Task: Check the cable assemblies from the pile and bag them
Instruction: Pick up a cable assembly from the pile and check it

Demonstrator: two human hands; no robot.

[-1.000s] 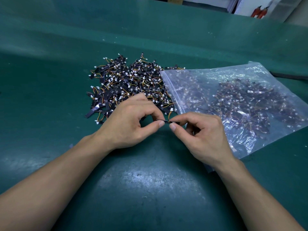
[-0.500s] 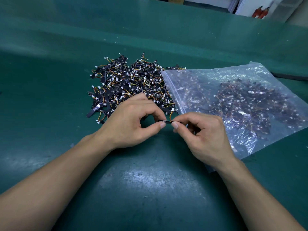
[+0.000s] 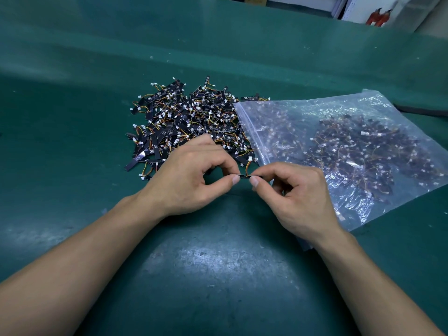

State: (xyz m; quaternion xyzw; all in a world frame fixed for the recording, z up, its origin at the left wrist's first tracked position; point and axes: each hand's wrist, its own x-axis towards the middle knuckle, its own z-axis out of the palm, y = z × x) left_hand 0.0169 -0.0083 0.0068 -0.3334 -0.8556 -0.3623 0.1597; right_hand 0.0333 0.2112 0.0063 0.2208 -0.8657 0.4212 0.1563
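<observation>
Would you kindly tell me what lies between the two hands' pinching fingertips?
One cable assembly, pinched at each end by the left hand and right hand, in the head view.

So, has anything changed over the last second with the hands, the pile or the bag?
Nothing has visibly moved. The left hand and the right hand pinch the same cable assembly by its two ends, as they did a second ago. Nothing was picked up or let go. The pile and the bag lie where they were on the green table.
</observation>
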